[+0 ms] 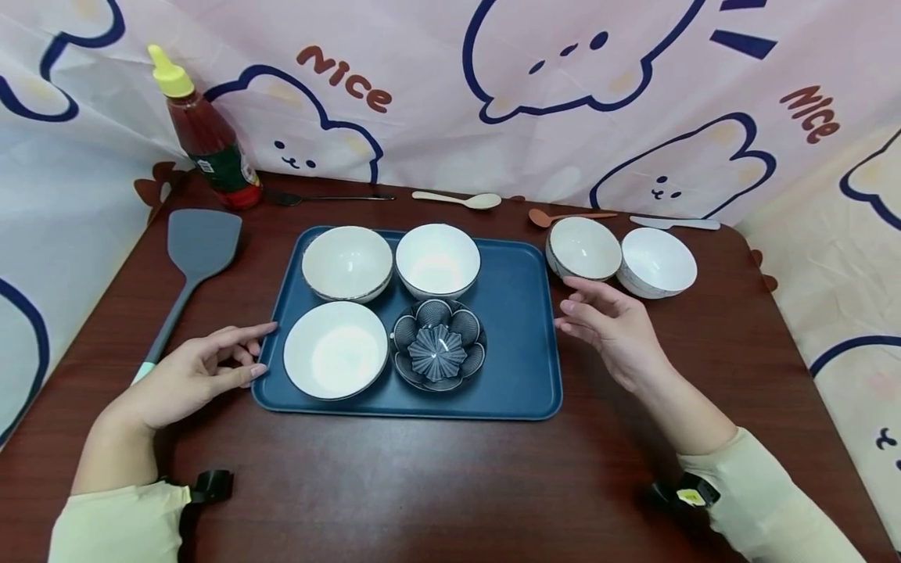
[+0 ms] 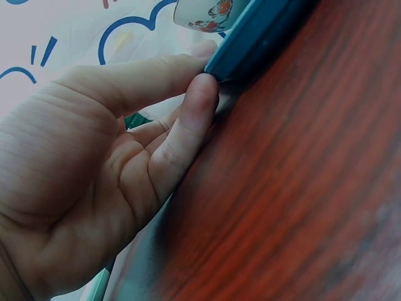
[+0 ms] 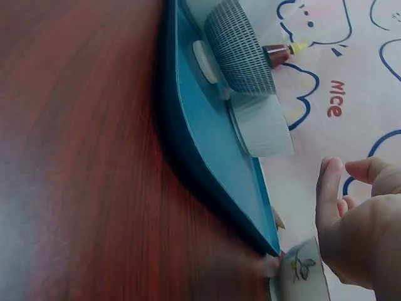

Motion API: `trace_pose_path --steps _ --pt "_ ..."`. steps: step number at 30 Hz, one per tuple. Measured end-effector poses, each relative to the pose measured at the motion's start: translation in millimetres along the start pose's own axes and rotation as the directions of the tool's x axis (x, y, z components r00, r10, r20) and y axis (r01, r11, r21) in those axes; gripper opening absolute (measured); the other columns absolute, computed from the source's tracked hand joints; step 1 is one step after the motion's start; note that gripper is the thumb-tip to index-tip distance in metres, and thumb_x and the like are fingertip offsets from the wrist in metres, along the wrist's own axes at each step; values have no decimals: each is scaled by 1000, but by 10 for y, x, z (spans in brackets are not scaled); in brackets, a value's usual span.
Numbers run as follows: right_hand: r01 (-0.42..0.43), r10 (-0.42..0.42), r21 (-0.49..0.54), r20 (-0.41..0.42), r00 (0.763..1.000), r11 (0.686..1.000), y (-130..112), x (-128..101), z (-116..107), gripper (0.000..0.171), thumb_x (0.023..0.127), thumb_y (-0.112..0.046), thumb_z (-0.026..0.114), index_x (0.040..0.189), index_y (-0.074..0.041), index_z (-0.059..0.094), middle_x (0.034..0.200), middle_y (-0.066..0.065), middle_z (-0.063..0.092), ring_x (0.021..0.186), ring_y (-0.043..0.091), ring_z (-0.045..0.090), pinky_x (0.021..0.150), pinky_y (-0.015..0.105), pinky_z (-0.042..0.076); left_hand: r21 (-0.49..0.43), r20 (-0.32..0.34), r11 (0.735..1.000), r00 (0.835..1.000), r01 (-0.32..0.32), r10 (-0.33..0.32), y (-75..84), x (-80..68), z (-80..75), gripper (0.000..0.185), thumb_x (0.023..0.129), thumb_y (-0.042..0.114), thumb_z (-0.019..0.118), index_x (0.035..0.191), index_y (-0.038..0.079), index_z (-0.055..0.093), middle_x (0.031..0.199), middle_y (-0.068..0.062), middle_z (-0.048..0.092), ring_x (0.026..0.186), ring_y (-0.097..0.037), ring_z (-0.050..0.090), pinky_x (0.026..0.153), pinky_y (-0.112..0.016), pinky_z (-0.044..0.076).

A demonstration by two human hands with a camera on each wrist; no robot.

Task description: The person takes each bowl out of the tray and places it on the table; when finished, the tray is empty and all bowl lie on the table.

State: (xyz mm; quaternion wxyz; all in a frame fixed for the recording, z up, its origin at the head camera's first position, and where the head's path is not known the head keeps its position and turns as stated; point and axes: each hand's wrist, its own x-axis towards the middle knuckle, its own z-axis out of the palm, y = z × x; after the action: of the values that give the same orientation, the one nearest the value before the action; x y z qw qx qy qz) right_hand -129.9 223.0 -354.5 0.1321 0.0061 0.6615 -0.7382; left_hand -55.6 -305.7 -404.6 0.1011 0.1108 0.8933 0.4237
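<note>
A blue tray (image 1: 517, 344) lies on the brown table. It holds three white bowls (image 1: 347, 262) (image 1: 437, 259) (image 1: 335, 349) and a dark flower-shaped bowl (image 1: 438, 344). My left hand (image 1: 253, 350) is at the tray's left edge. In the left wrist view, the thumb and index fingertip of that hand (image 2: 203, 69) touch the tray rim (image 2: 263, 31). My right hand (image 1: 570, 306) hovers with loose, spread fingers just off the tray's right edge, near two more white bowls (image 1: 583, 248) (image 1: 658, 262). The right wrist view shows this hand (image 3: 344, 172) empty beside the tray (image 3: 207, 144).
A sauce bottle (image 1: 207, 137) with a yellow cap stands at the back left, and a grey spatula (image 1: 193, 250) lies left of the tray. Several spoons (image 1: 461, 200) lie along the back edge under a patterned cloth backdrop. Bare table (image 1: 422, 485) stretches in front of the tray.
</note>
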Motion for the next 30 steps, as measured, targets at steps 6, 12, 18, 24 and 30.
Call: trace_pose_path --steps 6,12,18,24,30 --pt "-42 43 -40 31 999 998 33 133 137 55 94 -10 69 144 1 48 103 4 61 85 14 75 80 27 58 10 3 1000 1000 -1 1 -1 -4 0 52 96 17 67 145 13 51 100 -2 60 87 -6 56 66 -20 49" --pt "-86 89 -67 40 995 994 62 275 283 55 95 -14 69 145 -3 49 107 6 58 88 15 75 82 29 58 -2 4 1000 1000 -13 14 -14 -5 1 52 96 15 67 145 12 51 99 -2 60 87 -6 56 66 -20 49" --pt "-101 106 -76 55 993 992 87 420 409 55 96 -13 67 147 -4 47 111 8 59 90 15 75 83 31 57 -25 6 1000 1000 -14 15 -18 15 30 53 96 13 67 146 12 50 100 -3 59 88 -6 55 65 -20 48" --pt "-126 132 -64 92 987 990 169 647 523 55 97 -15 66 148 -7 47 121 12 58 93 17 75 86 34 57 -12 2 1000 1000 -8 8 -24 0 19 52 96 15 67 146 12 50 100 -2 58 87 -6 55 65 -20 49" --pt "-167 169 -27 112 979 986 240 787 614 55 97 -20 66 148 -10 47 138 16 52 93 19 75 88 33 56 -24 11 999 1000 -25 25 -19 0 10 51 97 13 66 145 10 50 102 0 57 87 -6 56 66 -19 49"
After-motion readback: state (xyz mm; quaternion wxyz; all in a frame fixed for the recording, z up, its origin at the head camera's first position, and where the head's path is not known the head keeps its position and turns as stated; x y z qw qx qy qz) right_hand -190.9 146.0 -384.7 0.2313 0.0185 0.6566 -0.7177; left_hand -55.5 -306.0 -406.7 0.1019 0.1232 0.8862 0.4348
